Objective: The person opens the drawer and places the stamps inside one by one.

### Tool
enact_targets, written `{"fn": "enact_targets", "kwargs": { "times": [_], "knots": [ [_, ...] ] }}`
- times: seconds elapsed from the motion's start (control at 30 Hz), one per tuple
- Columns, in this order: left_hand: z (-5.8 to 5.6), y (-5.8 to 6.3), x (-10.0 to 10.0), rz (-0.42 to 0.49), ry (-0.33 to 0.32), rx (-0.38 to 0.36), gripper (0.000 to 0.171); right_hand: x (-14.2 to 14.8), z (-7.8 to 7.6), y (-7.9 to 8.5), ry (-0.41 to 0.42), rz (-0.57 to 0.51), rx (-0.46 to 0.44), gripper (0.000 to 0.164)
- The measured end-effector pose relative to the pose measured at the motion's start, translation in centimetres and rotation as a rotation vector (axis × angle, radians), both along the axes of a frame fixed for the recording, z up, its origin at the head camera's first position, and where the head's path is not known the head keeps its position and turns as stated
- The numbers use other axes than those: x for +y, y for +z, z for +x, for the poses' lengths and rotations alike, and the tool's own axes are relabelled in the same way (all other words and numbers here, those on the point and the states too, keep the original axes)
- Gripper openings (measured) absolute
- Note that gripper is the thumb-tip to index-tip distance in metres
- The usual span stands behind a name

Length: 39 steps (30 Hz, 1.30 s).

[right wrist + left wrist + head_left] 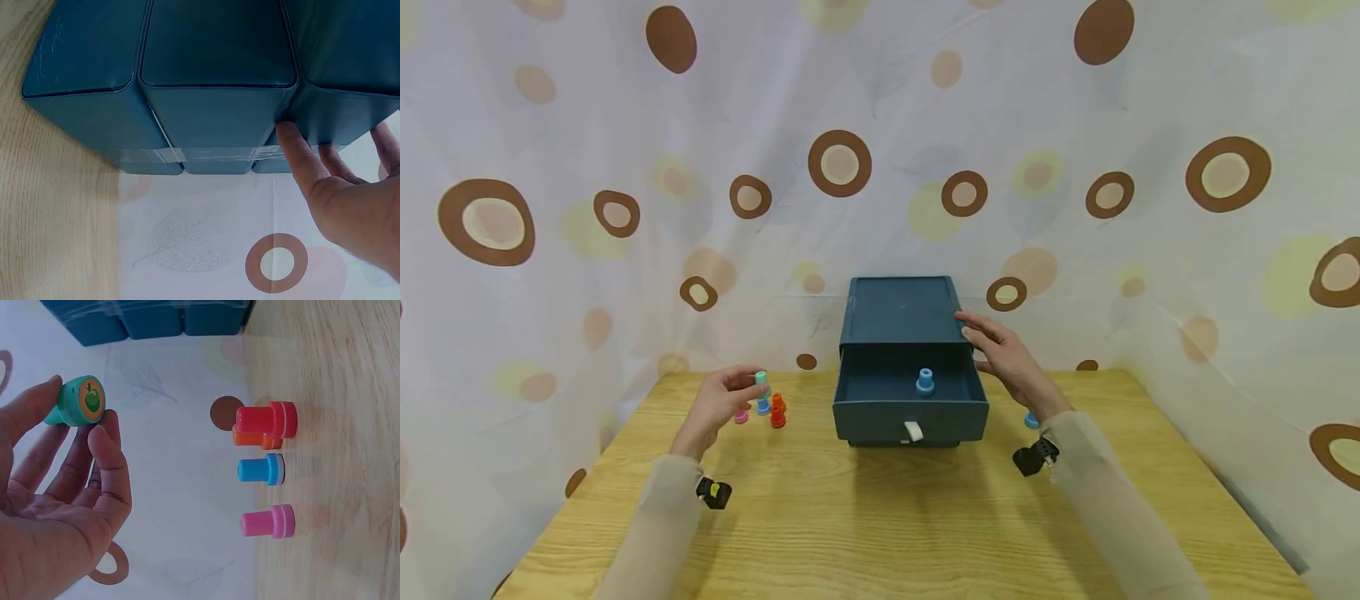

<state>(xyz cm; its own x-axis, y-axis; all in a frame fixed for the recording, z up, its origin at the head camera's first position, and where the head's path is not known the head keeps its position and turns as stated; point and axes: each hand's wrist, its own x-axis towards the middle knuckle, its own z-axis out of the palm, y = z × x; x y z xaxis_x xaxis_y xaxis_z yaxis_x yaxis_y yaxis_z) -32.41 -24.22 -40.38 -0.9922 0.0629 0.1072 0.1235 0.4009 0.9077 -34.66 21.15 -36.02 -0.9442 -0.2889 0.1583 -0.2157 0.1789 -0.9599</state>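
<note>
On the pale wooden table [880, 525], an open dark blue plastic drawer [872, 422] is showing its white pull tab [913, 431]; inside, one light blue plastic stamp [926, 383] is standing upright. At the left, a red stamp [778, 418], an orange stamp [778, 402], a blue stamp [763, 407] and a pink stamp [741, 416] are standing close together. Above them, the left hand [718, 404] is pinching a mint green round plastic stamp [82, 403] with an apple picture. The right hand [1011, 360] is gripping nothing; its loosely spread fingers are touching the dark blue plastic cabinet [902, 310]. In my judgement, the present step is holding the stamp aloft while steadying the cabinet; moving further is requiring a steady pinch and enough height over neighbouring stamps.
</note>
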Motion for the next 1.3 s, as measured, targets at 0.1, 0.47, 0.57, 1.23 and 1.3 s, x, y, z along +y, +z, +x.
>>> {"fn": "enact_targets", "kwargs": {
  "times": [0.1,0.47,0.57,1.23,1.3],
  "knots": [
    [0.1,0.3,0.2,0.011,-0.011,0.006,0.044,0.0,0.0,0.0,0.001,-0.002,-0.003,0.054],
    [1.1,1.3,1.1,0.05,-0.003,0.022,0.046,-0.3,-0.2,0.1,0.022,0.006,0.0,0.054],
    [1.2,1.5,1.8,0.081,0.007,0.055,0.044,-0.3,-0.2,0.0,0.019,0.007,0.0,0.054],
    [2.2,3.8,6.8,0.23,0.027,0.218,0.033,0.0,-0.2,-0.1,0.0,-0.003,-0.003,0.055],
    [2.2,4.1,7.2,0.237,0.015,0.236,0.033,0.0,-0.3,-0.1,0.001,-0.004,-0.005,0.055]
  ]
}}
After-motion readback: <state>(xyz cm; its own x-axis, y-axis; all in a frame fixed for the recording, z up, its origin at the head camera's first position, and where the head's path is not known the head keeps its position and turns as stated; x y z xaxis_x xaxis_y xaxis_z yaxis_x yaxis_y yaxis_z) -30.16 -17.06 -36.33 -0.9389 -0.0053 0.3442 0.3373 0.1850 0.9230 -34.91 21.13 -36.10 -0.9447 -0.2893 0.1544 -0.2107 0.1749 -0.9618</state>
